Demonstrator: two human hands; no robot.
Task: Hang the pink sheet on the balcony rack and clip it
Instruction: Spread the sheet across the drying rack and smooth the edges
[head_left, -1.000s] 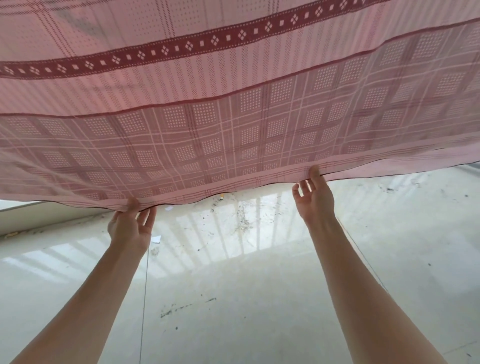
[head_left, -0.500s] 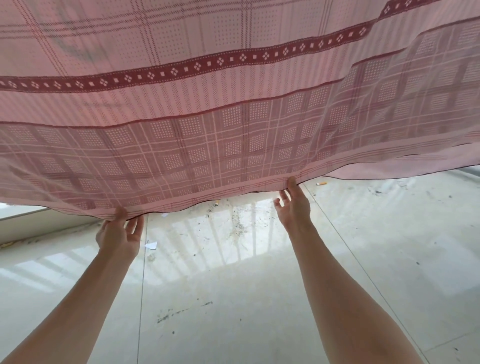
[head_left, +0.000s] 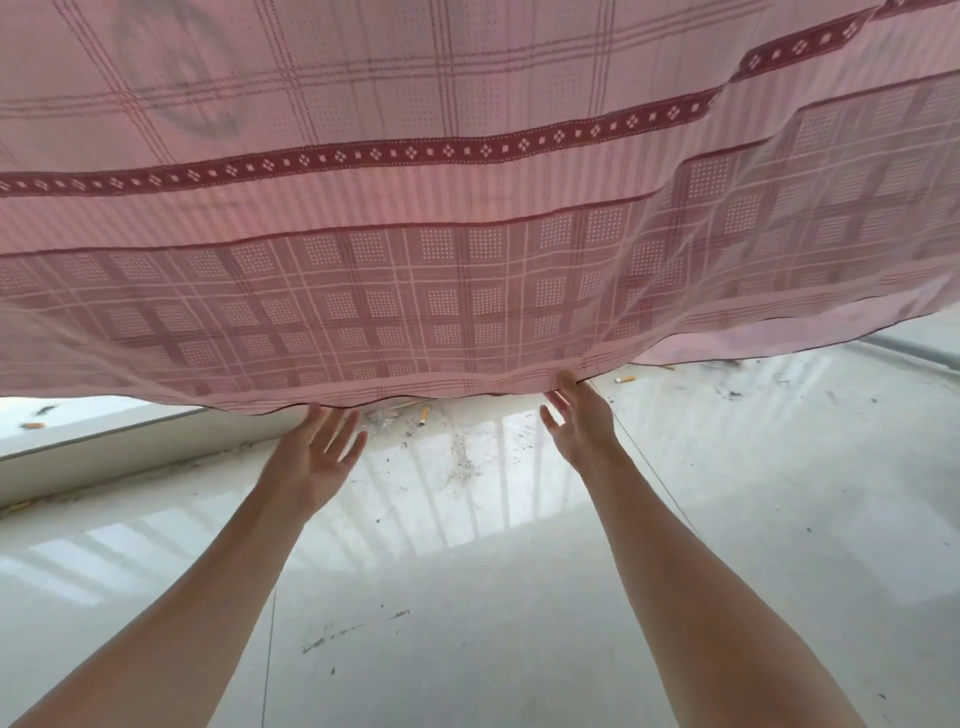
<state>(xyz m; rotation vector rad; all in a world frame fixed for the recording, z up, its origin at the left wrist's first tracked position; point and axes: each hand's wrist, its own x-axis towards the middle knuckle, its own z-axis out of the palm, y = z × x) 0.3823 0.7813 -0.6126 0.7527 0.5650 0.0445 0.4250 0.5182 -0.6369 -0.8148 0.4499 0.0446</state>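
Note:
The pink sheet (head_left: 467, 218), checked with dark red bands, hangs across the whole upper view and hides the rack. Its lower hem runs from left to right just above my hands. My left hand (head_left: 311, 457) is spread open just below the hem, fingers apart, holding nothing. My right hand (head_left: 582, 421) is also open, fingertips touching the hem from underneath without gripping it. No clip is in sight.
A glossy white tiled floor (head_left: 467, 597) lies below, with dirt specks and several cigarette butts (head_left: 423, 415) near the hem. A low white ledge (head_left: 119, 441) runs along the left. A grey threshold strip (head_left: 914, 351) shows at far right.
Both hands have let go of the hem and opened. My left hand has moved right, closer to the right hand. The sheet now hangs lower on its own.

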